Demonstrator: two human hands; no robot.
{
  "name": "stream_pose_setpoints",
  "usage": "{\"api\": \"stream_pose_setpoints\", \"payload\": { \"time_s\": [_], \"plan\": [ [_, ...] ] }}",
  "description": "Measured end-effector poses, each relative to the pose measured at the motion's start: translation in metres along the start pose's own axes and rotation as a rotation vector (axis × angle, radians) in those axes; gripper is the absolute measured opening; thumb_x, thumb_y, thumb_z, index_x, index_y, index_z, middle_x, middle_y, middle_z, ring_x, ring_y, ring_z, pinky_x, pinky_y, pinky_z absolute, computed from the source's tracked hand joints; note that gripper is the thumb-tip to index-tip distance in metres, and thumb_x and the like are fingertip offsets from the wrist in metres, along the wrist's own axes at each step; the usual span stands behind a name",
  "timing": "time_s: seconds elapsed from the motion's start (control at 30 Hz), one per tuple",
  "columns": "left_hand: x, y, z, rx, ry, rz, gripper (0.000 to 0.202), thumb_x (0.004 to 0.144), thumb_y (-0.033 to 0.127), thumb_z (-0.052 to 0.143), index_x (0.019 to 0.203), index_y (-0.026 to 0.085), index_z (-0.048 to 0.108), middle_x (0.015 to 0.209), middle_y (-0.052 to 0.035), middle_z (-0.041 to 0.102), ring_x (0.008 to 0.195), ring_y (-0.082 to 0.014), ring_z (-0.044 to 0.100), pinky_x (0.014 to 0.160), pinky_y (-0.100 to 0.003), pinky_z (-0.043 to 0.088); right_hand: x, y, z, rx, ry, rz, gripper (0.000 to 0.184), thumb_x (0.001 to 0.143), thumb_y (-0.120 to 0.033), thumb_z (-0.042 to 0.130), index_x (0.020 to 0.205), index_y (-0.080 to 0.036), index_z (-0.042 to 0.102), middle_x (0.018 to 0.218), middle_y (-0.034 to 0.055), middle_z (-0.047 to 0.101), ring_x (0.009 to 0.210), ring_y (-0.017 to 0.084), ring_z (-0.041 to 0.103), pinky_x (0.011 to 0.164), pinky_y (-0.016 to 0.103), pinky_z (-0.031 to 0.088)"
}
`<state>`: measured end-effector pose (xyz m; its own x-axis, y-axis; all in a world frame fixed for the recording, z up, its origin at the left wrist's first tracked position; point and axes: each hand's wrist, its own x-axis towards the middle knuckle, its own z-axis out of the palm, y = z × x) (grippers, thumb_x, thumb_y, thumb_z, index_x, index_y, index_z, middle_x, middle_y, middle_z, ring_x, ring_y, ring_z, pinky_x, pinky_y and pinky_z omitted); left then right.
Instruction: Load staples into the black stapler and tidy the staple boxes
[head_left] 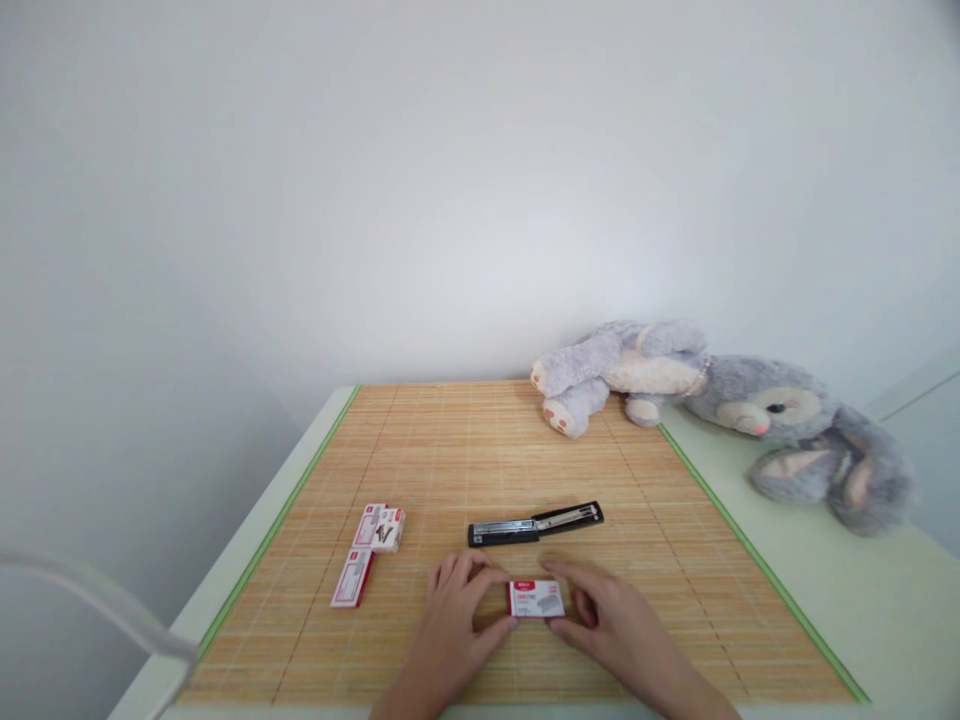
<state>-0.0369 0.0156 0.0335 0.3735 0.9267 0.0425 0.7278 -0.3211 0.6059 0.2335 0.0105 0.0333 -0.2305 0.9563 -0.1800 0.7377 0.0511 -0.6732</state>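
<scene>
A small red and white box of staples lies flat on the bamboo mat between my two hands. My left hand grips its left end, thumb at the near corner and index finger at the far one. At the right end, the thumb and index finger of my right hand hold the box the same way. Just beyond it rests a black stapler, swung wide open, with its metal staple channel showing. Both hands are near the mat's front edge.
Left on the bamboo mat are two red and white boxes and a small box with a clip picture. A grey plush rabbit lies across the back right corner. A white cable crosses the lower left.
</scene>
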Motion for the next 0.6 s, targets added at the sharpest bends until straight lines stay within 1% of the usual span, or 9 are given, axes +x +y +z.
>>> {"api": "stream_pose_setpoints", "payload": {
  "time_s": [0.1,0.17,0.23,0.33,0.4,0.47,0.5,0.53,0.6],
  "plan": [
    [0.001,-0.003,-0.008,0.014,0.006,0.016,0.033,0.085,0.034,0.078,0.118,0.036,0.072,0.125,-0.0021,0.064,0.122,-0.0256,0.056,0.105,-0.04,0.041,0.005,-0.01,-0.005,-0.082,-0.027,-0.028,0.038,0.084,-0.035,0.074,0.122,-0.035,0.075,0.07,-0.0045,0.066,0.066,0.017,0.061,0.061,0.027,0.034],
    [0.0,-0.007,-0.01,0.019,0.01,0.02,0.033,0.085,0.033,0.078,0.117,0.036,0.073,0.125,-0.0021,0.065,0.121,-0.0254,0.056,0.104,-0.04,0.041,0.006,-0.011,-0.011,-0.076,-0.025,-0.037,0.036,0.085,-0.035,0.074,0.121,-0.035,0.075,0.071,-0.0044,0.067,0.066,0.017,0.062,0.061,0.027,0.034],
    [-0.001,-0.012,-0.011,0.018,0.009,0.02,0.034,0.085,0.033,0.078,0.118,0.036,0.073,0.124,-0.0021,0.065,0.121,-0.0255,0.056,0.104,-0.04,0.04,0.005,-0.009,-0.015,-0.078,-0.029,-0.029,0.036,0.084,-0.034,0.073,0.12,-0.035,0.075,0.072,-0.0042,0.069,0.067,0.018,0.063,0.061,0.027,0.035],
    [-0.001,-0.015,-0.009,0.016,0.014,0.015,0.035,0.084,0.033,0.078,0.118,0.035,0.072,0.124,-0.0029,0.066,0.121,-0.0266,0.056,0.105,-0.042,0.039,0.004,-0.011,-0.017,-0.093,-0.02,-0.015,0.046,0.081,-0.035,0.077,0.127,-0.034,0.072,0.075,-0.0035,0.071,0.07,0.02,0.065,0.064,0.027,0.038],
    [0.0,-0.015,-0.007,0.012,0.019,0.016,0.034,0.084,0.034,0.078,0.118,0.034,0.072,0.124,-0.0038,0.066,0.12,-0.0274,0.056,0.104,-0.043,0.04,0.007,-0.021,-0.016,-0.098,-0.002,-0.025,0.045,0.083,-0.039,0.077,0.127,-0.035,0.072,0.075,-0.0031,0.072,0.071,0.02,0.066,0.065,0.028,0.04],
    [0.0,-0.015,-0.007,0.007,0.023,0.02,0.033,0.084,0.035,0.078,0.117,0.034,0.073,0.124,-0.0041,0.066,0.12,-0.0277,0.056,0.103,-0.043,0.041,0.012,-0.036,-0.013,-0.109,-0.006,-0.078,0.026,0.09,-0.039,0.072,0.116,-0.036,0.077,0.081,-0.0024,0.075,0.075,0.02,0.068,0.068,0.027,0.042],
    [0.0,-0.014,-0.007,0.005,0.023,0.023,0.033,0.084,0.035,0.078,0.117,0.034,0.073,0.124,-0.004,0.066,0.12,-0.0276,0.056,0.103,-0.043,0.041,0.016,-0.044,-0.012,-0.145,-0.025,-0.113,0.018,0.093,-0.037,0.069,0.109,-0.036,0.079,0.085,-0.0024,0.077,0.078,0.02,0.07,0.069,0.027,0.043],
    [0.001,-0.014,-0.007,0.003,0.023,0.024,0.032,0.084,0.035,0.078,0.116,0.034,0.073,0.123,-0.0037,0.066,0.119,-0.0273,0.056,0.103,-0.042,0.041,0.02,-0.053,-0.011,-0.205,-0.047,-0.146,0.015,0.095,-0.035,0.067,0.103,-0.035,0.08,0.09,-0.0022,0.078,0.082,0.02,0.072,0.071,0.027,0.044],
    [0.001,-0.013,-0.009,0.001,0.023,0.02,0.031,0.084,0.035,0.078,0.115,0.034,0.073,0.122,-0.0026,0.067,0.119,-0.0265,0.057,0.102,-0.041,0.041,0.029,-0.069,-0.009,-0.357,-0.088,-0.185,0.013,0.094,-0.031,0.067,0.095,-0.032,0.081,0.095,-0.0002,0.079,0.086,0.022,0.074,0.072,0.028,0.047]
  ]
}}
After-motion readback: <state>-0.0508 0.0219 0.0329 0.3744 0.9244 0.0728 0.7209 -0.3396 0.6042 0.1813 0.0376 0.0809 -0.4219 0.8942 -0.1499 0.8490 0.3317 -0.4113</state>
